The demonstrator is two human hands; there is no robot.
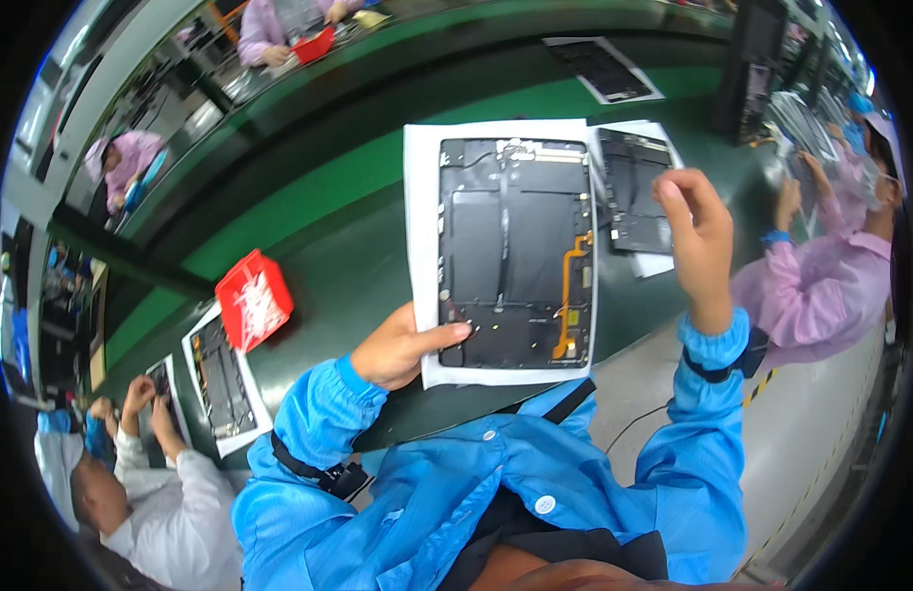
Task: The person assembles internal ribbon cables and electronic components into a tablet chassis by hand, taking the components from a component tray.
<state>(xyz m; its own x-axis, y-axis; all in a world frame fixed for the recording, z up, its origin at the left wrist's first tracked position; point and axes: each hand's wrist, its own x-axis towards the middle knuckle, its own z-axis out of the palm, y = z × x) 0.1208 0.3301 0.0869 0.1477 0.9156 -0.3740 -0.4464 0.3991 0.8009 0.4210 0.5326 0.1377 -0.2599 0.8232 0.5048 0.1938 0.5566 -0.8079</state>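
An opened tablet body [515, 231], black inside with an orange flex cable [567, 286] along its right side, lies on a white sheet [423, 246] in front of me. My left hand [402, 345] grips the lower left corner of the tablet and sheet, its thumb on top and its other fingers underneath. To the right, my right hand [698, 231] is raised, its fingers curled in toward the thumb. Whether anything small is between those fingertips cannot be seen. Close beside it, another opened tablet [634, 187] rests on white paper.
A red bin [254, 300] with small white pieces stands left on the green bench [353, 251]. Another opened tablet [220, 379] lies beyond it, and one [604, 71] at the far side. Co-workers sit left [161, 492] and right [821, 286]. A dark upright stand [752, 74] is at back right.
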